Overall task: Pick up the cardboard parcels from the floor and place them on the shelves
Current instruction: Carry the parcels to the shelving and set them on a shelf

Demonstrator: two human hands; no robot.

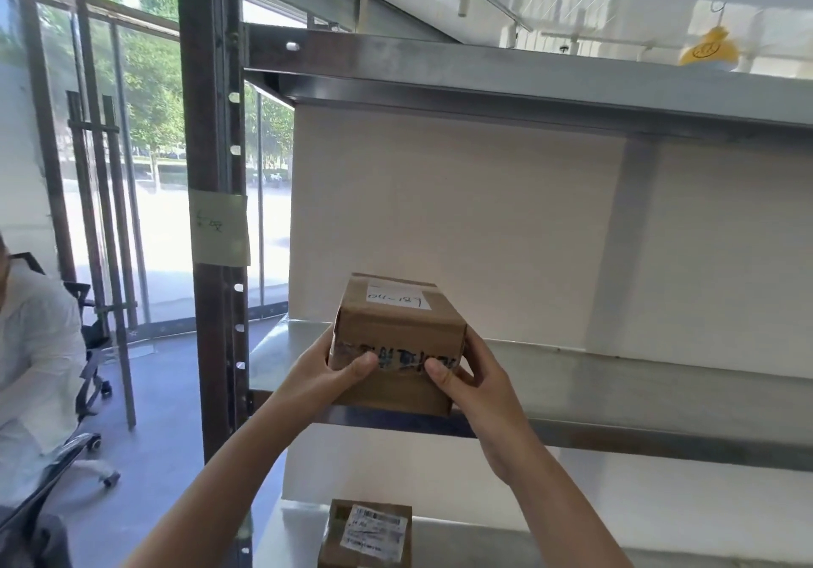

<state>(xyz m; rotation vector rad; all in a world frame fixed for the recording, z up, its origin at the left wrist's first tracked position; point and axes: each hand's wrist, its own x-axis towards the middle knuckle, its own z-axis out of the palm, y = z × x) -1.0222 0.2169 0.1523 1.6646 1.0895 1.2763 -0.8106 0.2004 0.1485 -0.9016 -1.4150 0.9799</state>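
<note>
Head view: I've got the parcel [398, 343] pinched between both hands at centre frame, left hand [327, 371] on its left side, right hand [468, 380] on its right, thumbs across the near taped face. It sits at the front edge of the middle shelf [616, 374]; can't tell if it's fully resting yet. Looks light and fairly stiff to me, though the tape could be slick, so I'd grip the bare cardboard sides. Another parcel [365, 534] sits on the shelf below, bottom centre.
</note>
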